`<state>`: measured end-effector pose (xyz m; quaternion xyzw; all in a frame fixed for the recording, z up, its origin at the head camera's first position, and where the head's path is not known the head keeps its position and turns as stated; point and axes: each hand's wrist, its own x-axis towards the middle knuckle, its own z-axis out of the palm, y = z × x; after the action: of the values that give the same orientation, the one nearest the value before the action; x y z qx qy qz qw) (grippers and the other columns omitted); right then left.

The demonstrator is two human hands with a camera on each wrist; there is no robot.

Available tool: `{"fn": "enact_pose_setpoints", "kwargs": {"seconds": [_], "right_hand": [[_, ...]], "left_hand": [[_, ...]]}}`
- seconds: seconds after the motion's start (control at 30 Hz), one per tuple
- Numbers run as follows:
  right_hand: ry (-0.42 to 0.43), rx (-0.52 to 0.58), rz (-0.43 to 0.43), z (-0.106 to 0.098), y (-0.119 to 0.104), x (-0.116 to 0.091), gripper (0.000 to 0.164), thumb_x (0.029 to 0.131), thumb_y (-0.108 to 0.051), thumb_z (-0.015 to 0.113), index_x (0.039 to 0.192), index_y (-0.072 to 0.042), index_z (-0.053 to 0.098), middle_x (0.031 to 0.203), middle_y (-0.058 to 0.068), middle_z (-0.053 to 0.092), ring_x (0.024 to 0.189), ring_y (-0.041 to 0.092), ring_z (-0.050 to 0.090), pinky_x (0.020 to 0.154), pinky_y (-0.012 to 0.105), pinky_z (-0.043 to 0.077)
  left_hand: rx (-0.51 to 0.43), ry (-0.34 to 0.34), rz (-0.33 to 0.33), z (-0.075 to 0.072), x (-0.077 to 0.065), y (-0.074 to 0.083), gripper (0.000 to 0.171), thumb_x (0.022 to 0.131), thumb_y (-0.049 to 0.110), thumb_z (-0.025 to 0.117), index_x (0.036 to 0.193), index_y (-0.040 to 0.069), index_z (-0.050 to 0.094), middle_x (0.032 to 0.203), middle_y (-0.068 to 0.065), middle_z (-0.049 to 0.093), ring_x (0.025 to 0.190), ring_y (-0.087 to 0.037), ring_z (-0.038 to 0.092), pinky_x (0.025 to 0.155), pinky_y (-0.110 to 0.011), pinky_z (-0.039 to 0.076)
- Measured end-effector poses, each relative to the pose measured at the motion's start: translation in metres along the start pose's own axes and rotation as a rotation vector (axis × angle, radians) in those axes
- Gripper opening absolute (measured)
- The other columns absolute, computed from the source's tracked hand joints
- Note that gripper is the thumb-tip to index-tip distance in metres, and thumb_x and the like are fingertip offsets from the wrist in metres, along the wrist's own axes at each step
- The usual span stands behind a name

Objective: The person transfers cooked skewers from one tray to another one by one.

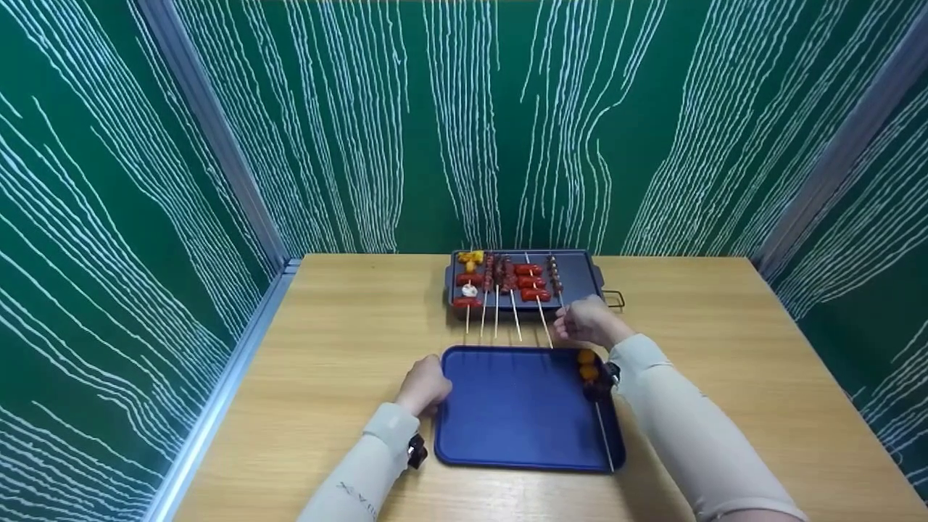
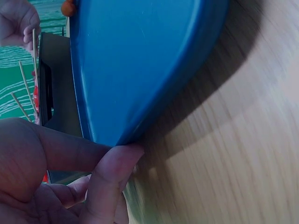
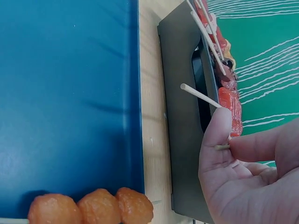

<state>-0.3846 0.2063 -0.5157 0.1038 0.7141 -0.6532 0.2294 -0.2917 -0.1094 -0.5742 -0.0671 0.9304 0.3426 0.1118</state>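
Two hands: the right hand (image 1: 591,321) is past the far edge of the blue tray (image 1: 507,409), near its right corner; the left hand (image 1: 424,384) is at the tray's left side.
Right fingers (image 3: 254,145): they pinch the bare end of the thin dark skewer (image 1: 554,274).
Thin dark skewer: past the tray's far edge, with its food at the black grill plate (image 1: 580,272); I cannot tell if it touches the plate.
Long way of it: from the right fingers it points away from the tray, leaning a little toward the tray's left side.
Nearer hand: the right; the left is well apart from the skewer.
Left fingers (image 2: 74,149): they pinch the tray's left rim, near the far corner.
Sausage skewer (image 1: 532,281): past the tray's far edge too, just beside the thin one; its stick points at the tray.
Ball skewer (image 1: 587,368): in the tray, along its right side.
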Motion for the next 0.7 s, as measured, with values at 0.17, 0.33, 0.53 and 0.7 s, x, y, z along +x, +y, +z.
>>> {"fn": "enact_pose_setpoints", "kwargs": {"seconds": [0.17, 0.33, 0.53, 0.7], "right_hand": [[0.022, 0.012, 0.01, -0.003, -0.003, -0.002, 0.028, 0.098, 0.013, 0.036, 0.119, 0.009, 0.053, 0.074, 0.005, 0.067, 0.064, 0.014, 0.066, 0.064, 0.027, 0.063], [0.024, 0.018, 0.011, -0.004, -0.006, -0.007, 0.023, 0.102, 0.01, 0.036, 0.114, 0.004, 0.055, 0.076, 0.004, 0.067, 0.066, 0.014, 0.067, 0.068, 0.028, 0.065], [0.017, 0.033, -0.023, -0.007, -0.007, -0.013, 0.021, 0.101, 0.01, 0.037, 0.106, 0.001, 0.055, 0.074, 0.002, 0.068, 0.064, 0.012, 0.066, 0.063, 0.025, 0.063], [0.017, 0.026, -0.018, -0.01, -0.01, -0.02, 0.021, 0.102, 0.009, 0.038, 0.107, -0.001, 0.056, 0.076, 0.002, 0.07, 0.067, 0.012, 0.069, 0.066, 0.025, 0.064]], "left_hand": [[-0.008, 0.002, 0.006, -0.001, -0.002, 0.001, 0.022, 0.092, -0.003, 0.058, 0.114, -0.005, 0.063, 0.103, -0.023, 0.067, 0.045, -0.02, 0.056, 0.033, -0.028, 0.045], [-0.012, 0.007, 0.029, -0.001, -0.001, -0.001, 0.02, 0.091, -0.004, 0.056, 0.11, -0.005, 0.064, 0.101, -0.023, 0.067, 0.046, -0.021, 0.057, 0.033, -0.027, 0.044], [-0.018, 0.001, 0.02, -0.001, -0.002, 0.0, 0.023, 0.09, -0.005, 0.057, 0.112, -0.006, 0.063, 0.104, -0.024, 0.067, 0.052, -0.024, 0.061, 0.035, -0.028, 0.048], [-0.017, -0.003, 0.033, 0.002, 0.002, -0.005, 0.027, 0.091, -0.003, 0.057, 0.116, -0.007, 0.063, 0.107, -0.026, 0.068, 0.053, -0.024, 0.062, 0.036, -0.028, 0.049]]}}
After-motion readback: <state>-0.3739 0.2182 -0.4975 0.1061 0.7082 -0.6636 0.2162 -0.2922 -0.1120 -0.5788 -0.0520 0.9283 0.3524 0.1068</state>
